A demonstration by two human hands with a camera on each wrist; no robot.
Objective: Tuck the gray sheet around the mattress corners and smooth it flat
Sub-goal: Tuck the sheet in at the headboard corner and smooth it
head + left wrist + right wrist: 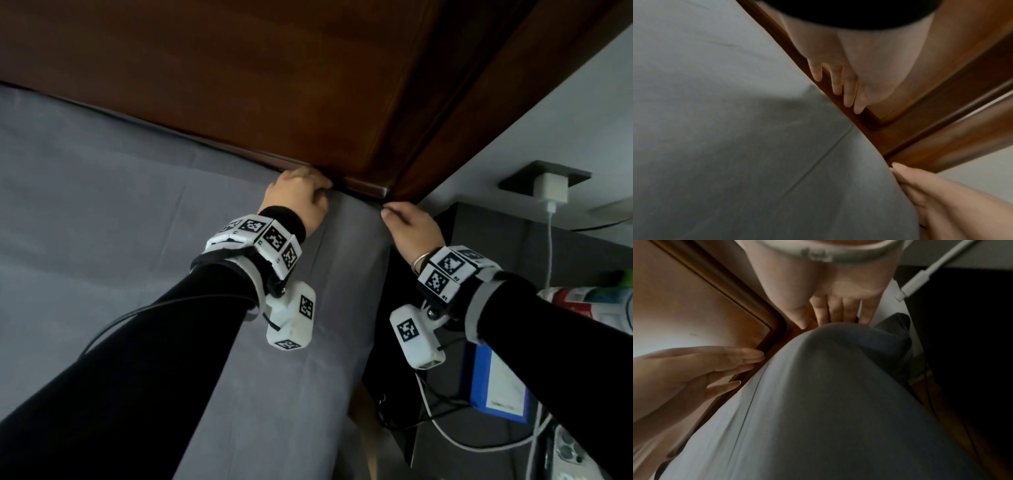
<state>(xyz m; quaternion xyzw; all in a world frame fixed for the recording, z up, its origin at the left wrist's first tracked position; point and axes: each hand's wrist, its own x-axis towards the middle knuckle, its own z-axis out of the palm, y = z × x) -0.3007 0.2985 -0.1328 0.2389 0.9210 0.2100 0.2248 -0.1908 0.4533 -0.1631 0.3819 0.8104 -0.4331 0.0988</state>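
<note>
My right hand (412, 228), fingers straight, presses the gray sheet (137, 212) at the mattress corner at frame centre, while my flat left hand (296, 198) works the headboard (239, 85) gap upper-left of it.

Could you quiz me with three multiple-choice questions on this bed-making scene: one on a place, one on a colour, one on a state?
1. Where are both hands working?
A. at the mattress corner by the wooden headboard
B. mid-mattress
C. on the floor

2. What colour is the plugged-in charger?
A. black
B. white
C. red

3. How are the left hand's fingers?
A. clenched in a fist
B. straight, pushed down along the headboard
C. pinching a cable

Answers:
1 A: left hand and right hand flank the sheet corner under the headboard.
2 B: the charger is white.
3 B: the fingers extend straight beside the wood.
</note>
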